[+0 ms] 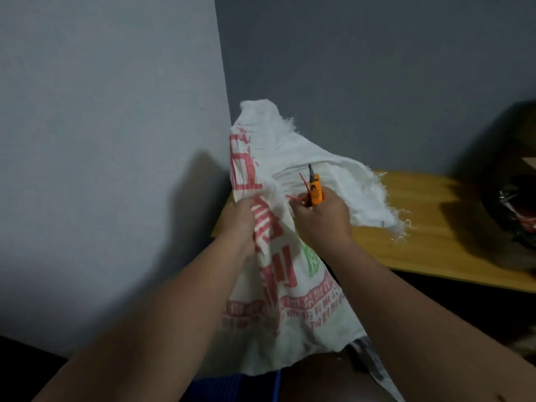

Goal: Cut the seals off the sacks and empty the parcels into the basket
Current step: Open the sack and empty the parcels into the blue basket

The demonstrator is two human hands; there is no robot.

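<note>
The left hand (237, 220) has its grip clamped on the gathered neck of the white printed sack (290, 285), held up against the grey wall. The right hand (322, 219) grips an orange cutter (314, 190) and the red seal (303, 188), above the wooden surface (435, 236).

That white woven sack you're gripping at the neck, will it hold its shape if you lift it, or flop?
Probably floppy: the sack creases and bunches where the left hand grips it, and its mouth droops over the wooden bench. Frayed edges suggest thin woven plastic, likely slippery. It hangs loosely, so probably light, though its contents are hidden. The right hand holds an orange cutter by the red seal.
</note>
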